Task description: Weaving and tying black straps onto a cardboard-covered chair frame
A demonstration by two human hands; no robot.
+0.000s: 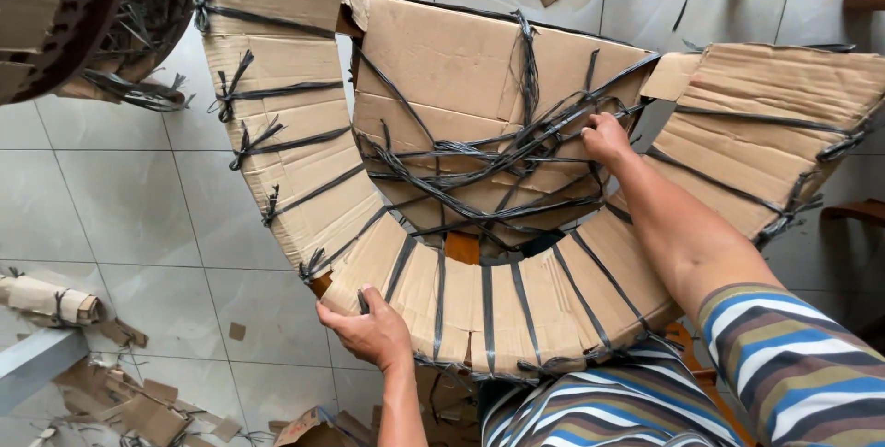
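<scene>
Holding this big cardboard ring (479,309) against my lap right now, the curved kind wrapped all over in dark plastic straps (489,166). My left hand (369,329) is clamped on the lower outer edge of it, thumb up on the face and fingers curled under the rim, so that one's closed tight on the cardboard. My right hand (606,138) is reaching across the open middle to the flat cardboard panel (452,69) at the back, fingers bunched together and pinching into the tangle of straps that criss-cross it. Can't quite tell from here which strand I've got, they're all piled on top of each other there.

The ring itself sweeps from upper left, down past my left hand, and back up to the right, with straps knotted at intervals along the left side. Everything sits over a pale tiled floor (138,207). A small rolled bundle of cardboard (41,299) lies off to the left, and there are torn cardboard scraps (138,405) scattered just below it. Another strapped cardboard piece (74,14) pokes in at the top left corner.
</scene>
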